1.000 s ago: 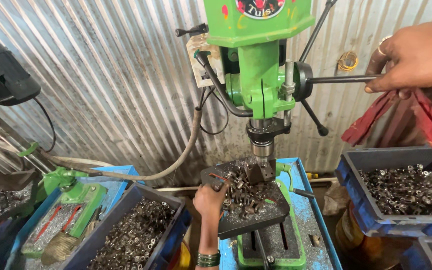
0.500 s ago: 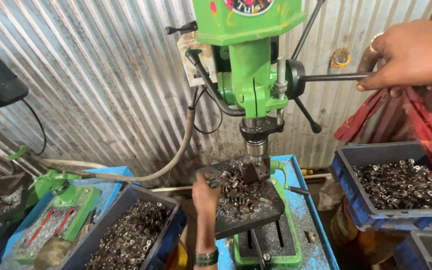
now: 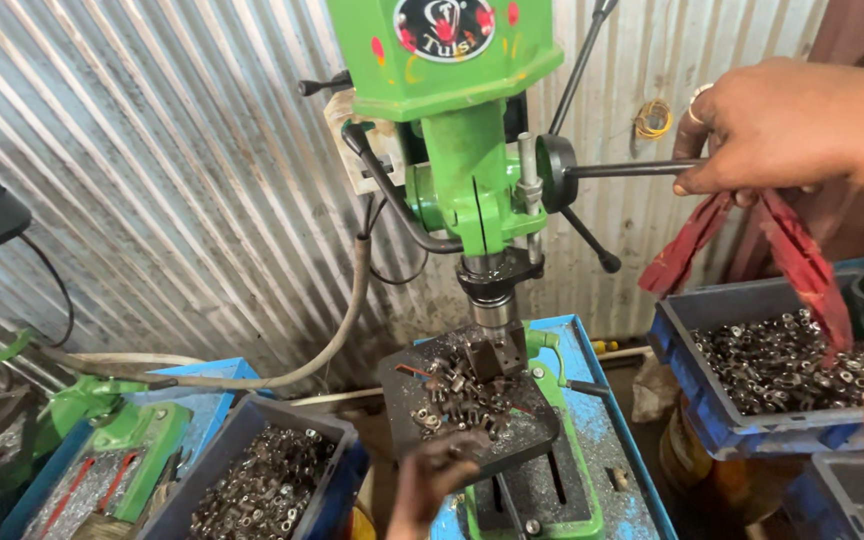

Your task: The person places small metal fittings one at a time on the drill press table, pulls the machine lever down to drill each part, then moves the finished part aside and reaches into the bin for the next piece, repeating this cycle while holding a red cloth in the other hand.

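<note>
My right hand (image 3: 782, 125) is closed around the feed lever (image 3: 622, 170) of a green drill press (image 3: 462, 180), with a red cloth (image 3: 797, 260) hanging from the same grip. The spindle (image 3: 492, 300) stands just above a small dark metal block (image 3: 497, 355) on the press's dark table (image 3: 527, 440), which is strewn with several small metal parts (image 3: 452, 395). My left hand (image 3: 432, 480) is blurred at the table's front edge, fingers curled. Whether it holds a part is unclear.
A blue-grey bin (image 3: 682, 330) of small metal parts sits at the right below my right arm. Another bin (image 3: 252, 420) of parts is at the lower left, beside a green machine (image 3: 102, 440). A hose (image 3: 347, 320) runs along the corrugated metal wall (image 3: 172, 180) behind.
My left hand has drawn back from the parts on the table to its front edge. My right hand has stayed on the lever while the view shifted closer.
</note>
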